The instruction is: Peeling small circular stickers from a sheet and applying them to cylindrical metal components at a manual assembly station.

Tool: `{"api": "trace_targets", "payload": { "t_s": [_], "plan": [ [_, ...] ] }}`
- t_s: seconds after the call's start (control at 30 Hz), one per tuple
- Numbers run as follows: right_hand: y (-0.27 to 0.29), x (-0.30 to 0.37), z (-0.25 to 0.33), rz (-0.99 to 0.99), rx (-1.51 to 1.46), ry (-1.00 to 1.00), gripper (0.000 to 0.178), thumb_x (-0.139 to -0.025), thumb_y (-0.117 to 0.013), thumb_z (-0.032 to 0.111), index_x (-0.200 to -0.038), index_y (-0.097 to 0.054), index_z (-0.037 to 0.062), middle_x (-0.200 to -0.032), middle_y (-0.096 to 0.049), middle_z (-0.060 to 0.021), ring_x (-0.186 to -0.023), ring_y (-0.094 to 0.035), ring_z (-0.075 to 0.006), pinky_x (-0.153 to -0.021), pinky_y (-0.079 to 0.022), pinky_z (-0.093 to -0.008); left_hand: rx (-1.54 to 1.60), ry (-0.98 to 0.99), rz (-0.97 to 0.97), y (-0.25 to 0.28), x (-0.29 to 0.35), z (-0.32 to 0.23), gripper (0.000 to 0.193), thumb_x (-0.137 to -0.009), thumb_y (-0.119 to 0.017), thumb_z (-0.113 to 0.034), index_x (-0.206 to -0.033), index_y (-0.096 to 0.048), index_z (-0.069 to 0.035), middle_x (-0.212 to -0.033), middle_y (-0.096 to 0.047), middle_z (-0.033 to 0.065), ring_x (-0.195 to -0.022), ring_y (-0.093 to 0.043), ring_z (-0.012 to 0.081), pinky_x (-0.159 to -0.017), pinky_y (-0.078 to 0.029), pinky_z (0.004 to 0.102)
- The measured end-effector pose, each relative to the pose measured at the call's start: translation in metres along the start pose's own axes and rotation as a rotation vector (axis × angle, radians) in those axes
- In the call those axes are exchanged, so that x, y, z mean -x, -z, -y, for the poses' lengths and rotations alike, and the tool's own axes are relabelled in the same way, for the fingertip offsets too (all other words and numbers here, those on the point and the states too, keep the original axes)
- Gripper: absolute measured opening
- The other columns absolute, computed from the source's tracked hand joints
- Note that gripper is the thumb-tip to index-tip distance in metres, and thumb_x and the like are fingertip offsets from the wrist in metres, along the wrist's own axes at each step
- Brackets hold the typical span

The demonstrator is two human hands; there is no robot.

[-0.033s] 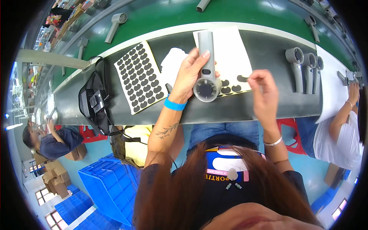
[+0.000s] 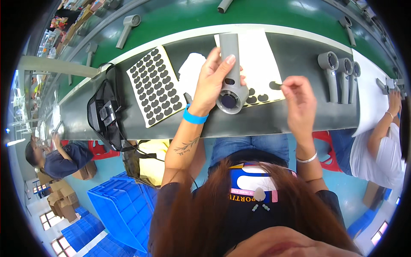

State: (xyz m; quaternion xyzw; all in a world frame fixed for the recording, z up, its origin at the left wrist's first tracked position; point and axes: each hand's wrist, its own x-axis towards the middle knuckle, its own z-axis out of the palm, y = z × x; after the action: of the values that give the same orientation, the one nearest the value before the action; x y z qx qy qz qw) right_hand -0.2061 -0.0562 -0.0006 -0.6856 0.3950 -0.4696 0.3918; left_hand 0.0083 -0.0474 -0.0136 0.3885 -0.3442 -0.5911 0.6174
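My left hand (image 2: 210,81) is wrapped round the handle of a grey handheld fan (image 2: 229,48), whose round head points toward me. In my right hand (image 2: 301,103), thumb and forefinger pinch a small black sticker (image 2: 275,85) at its edge. The sticker hovers above the lower right corner of a mostly bare white backing sheet (image 2: 259,55), or still touches it; I cannot tell which. Several black stickers (image 2: 262,98) remain along that sheet's near edge, partly behind the fan. Left of my left hand lies a fuller sheet of black stickers (image 2: 156,88), with a white paper piece (image 2: 192,66) beside it.
Three grey fans (image 2: 332,81) lie at the right of the dark table. A black bag (image 2: 102,103) sits at its left end. Beyond, a green conveyor belt (image 2: 180,21) carries more fans (image 2: 127,32). Blue crates (image 2: 122,210) stand lower left. A co-worker (image 2: 372,145) sits at right.
My right hand has shifted slightly to the right with the sticker edge pinched. The fan in my left hand has turned a little. Fans on the belt have slid slightly left.
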Motion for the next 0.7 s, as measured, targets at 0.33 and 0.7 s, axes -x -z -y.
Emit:
{"api": "trace_targets", "payload": {
  "t_s": [0.33, 0.7],
  "plan": [
    [0.017, 0.008, 0.05, 0.05, -0.407, -0.062, 0.032, -0.086, -0.06, -0.008, -0.112, -0.044, 0.0014, -0.089, -0.055, -0.0059, -0.098, -0.06, -0.0184, -0.084, -0.044, -0.0256, -0.739, -0.585, 0.23, -0.019, 0.029, 0.012, 0.037, -0.079, -0.069, -0.002, -0.114, -0.057, -0.003, -0.113, -0.061, 0.0127, -0.103, -0.059, 0.0265, -0.089, -0.047, 0.0346],
    [0.01, 0.021, 0.05, 0.126, -0.504, -0.172, 0.033, -0.083, -0.059, -0.013, -0.109, -0.044, 0.0009, -0.088, -0.056, -0.007, -0.105, -0.061, -0.0237, -0.087, -0.047, -0.0272, -1.03, -0.58, 0.11, -0.038, 0.07, -0.009, 0.044, -0.068, -0.072, 0.003, -0.111, -0.067, -0.004, -0.118, -0.062, 0.0158, -0.098, -0.063, 0.025, -0.076, -0.053, 0.031]
  ]
}}
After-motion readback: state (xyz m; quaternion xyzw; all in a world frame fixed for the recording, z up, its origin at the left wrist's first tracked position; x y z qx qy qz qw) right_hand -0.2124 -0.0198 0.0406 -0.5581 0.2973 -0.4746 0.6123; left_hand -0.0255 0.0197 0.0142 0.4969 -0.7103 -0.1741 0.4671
